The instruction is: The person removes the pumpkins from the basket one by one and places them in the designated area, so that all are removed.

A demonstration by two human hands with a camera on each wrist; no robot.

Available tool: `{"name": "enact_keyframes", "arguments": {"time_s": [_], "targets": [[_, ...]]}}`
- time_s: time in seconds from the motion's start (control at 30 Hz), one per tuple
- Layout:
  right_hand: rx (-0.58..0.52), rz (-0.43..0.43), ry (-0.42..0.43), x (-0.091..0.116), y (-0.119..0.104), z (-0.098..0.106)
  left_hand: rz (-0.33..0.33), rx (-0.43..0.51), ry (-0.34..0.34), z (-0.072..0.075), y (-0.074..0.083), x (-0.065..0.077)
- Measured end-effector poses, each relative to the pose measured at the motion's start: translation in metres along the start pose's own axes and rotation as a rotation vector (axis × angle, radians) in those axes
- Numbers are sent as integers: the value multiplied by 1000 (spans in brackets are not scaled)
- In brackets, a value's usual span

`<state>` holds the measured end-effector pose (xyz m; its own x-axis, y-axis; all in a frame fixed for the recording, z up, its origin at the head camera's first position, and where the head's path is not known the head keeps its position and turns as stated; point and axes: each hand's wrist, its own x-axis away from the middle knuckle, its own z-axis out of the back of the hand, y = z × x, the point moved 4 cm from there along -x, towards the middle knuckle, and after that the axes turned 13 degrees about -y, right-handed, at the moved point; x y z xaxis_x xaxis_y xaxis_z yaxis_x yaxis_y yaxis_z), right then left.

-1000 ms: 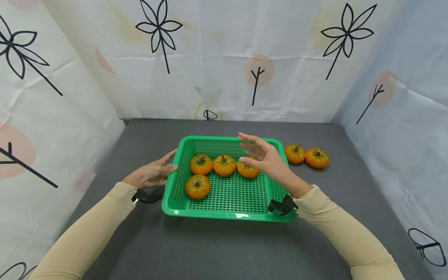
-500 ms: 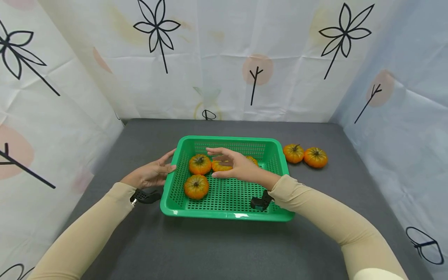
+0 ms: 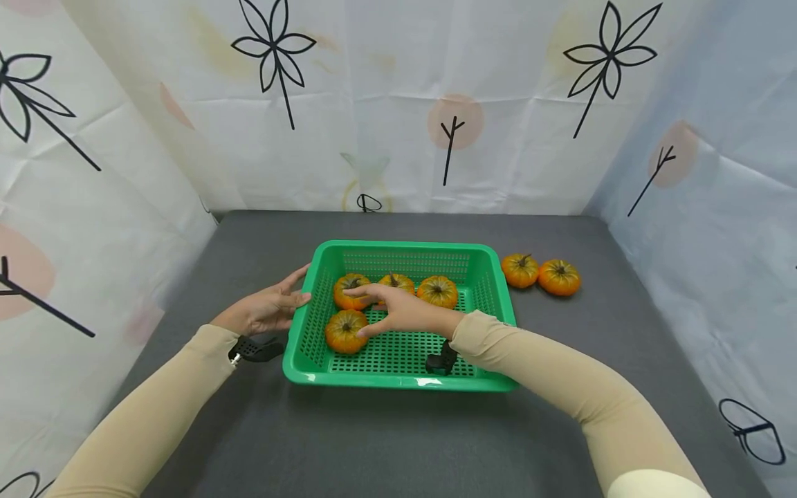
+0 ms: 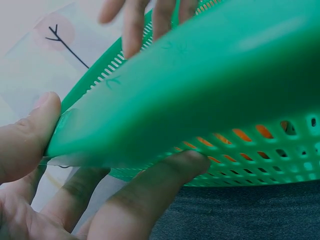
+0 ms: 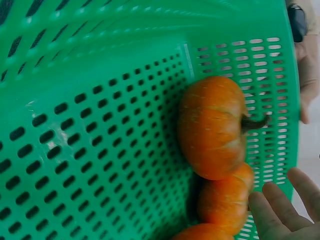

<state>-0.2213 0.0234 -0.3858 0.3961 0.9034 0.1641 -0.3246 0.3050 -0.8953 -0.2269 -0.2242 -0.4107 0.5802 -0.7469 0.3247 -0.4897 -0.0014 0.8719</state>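
A green perforated plastic basket (image 3: 398, 382) stands on the table, with several small orange pumpkins inside. My left hand (image 3: 264, 309) grips its left rim, the thumb on one side and fingers on the other in the left wrist view. Over the basket's left part hovers my right hand (image 3: 405, 311), fingers spread, nothing held. It is nearest the front-left pumpkin (image 3: 344, 333), whose edge its thumb overlaps; contact cannot be told. Partly behind its fingers are the back-left pumpkin (image 3: 350, 289) and the middle pumpkin (image 3: 398, 281). Another pumpkin (image 3: 438, 292) sits farther right in the back row.
Two more pumpkins, one nearer the basket (image 3: 519, 270) and one farther right (image 3: 560, 277), lie on the grey table (image 3: 398, 443) right of the basket. White patterned cloth (image 3: 398, 104) encloses the table at the back and sides.
My right hand has moved left and down, from over the right pumpkin in the back row to the front-left pumpkin. The left hand and the basket stay in place.
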Motion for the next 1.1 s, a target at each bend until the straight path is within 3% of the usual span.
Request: {"name": "enact_keyframes", "arguments": {"time_s": [0.67,0.9,1.1], "targets": [[139,-16,-39,-20,18,-9,7,15,13,-2,0,0],[181,-94,-56,-22,25,-13,9,13,22,-1,-1,0],[216,-105,-60,-22,29,-13,1,16,15,-1,-1,0]]}}
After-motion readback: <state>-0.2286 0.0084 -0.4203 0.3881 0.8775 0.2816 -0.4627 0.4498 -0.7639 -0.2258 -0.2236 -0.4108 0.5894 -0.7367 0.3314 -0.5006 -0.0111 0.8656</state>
